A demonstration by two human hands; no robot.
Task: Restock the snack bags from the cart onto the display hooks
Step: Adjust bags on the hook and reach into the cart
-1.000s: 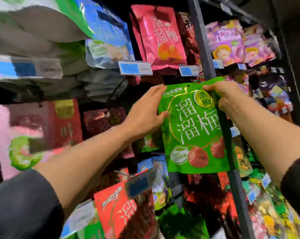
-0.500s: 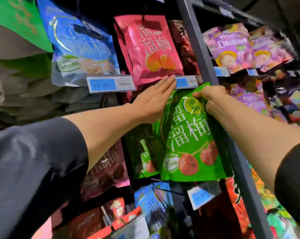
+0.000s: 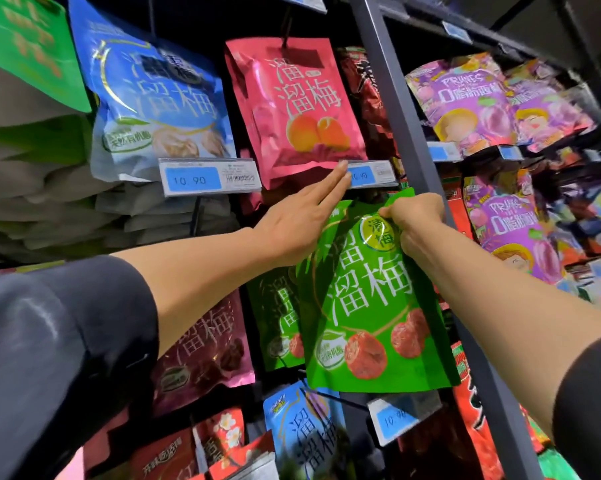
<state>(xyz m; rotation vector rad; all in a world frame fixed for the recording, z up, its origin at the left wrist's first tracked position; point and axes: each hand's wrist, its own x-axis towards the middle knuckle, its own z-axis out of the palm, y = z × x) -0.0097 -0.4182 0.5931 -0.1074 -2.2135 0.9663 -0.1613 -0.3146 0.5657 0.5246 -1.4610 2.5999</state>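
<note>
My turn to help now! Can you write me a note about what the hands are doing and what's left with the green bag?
Right hand: pinches the top edge of the green bag.
Left hand: flat, fingers straight, fingertips at the price tag under the pink bag.
Green bag: held up just below that tag, in front of another green bag already hanging.
Done: bag brought to its spot.
Left: slide its top onto the hook, which I cannot see, then let go.

Hook behind green bag (image 3: 368,306) top hidden; second green bag (image 3: 275,320) mostly covered.
</note>
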